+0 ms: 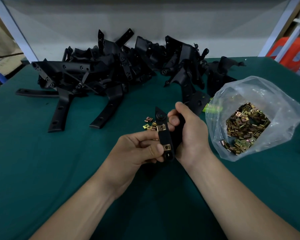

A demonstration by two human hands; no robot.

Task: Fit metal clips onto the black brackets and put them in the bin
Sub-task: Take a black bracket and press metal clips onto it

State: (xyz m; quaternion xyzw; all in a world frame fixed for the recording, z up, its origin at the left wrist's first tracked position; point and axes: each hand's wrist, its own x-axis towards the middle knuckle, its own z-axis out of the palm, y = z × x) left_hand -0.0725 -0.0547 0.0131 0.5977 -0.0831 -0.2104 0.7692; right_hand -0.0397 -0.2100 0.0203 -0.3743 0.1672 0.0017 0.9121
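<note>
Both hands hold one black bracket (163,135) above the middle of the green table. Two brass-coloured metal clips sit on it, an upper clip (161,127) and a lower clip (166,147). My left hand (139,149) pinches the bracket's lower end, thumb beside the lower clip. My right hand (189,130) grips the bracket's right side, fingers curled round it. A few loose clips (148,124) lie on the table just behind the bracket.
A big heap of black brackets (111,70) spreads across the back of the green table (42,161). At the right stands an open clear plastic bag (249,118) full of clips. Red crates (291,52) sit beyond the table's right corner.
</note>
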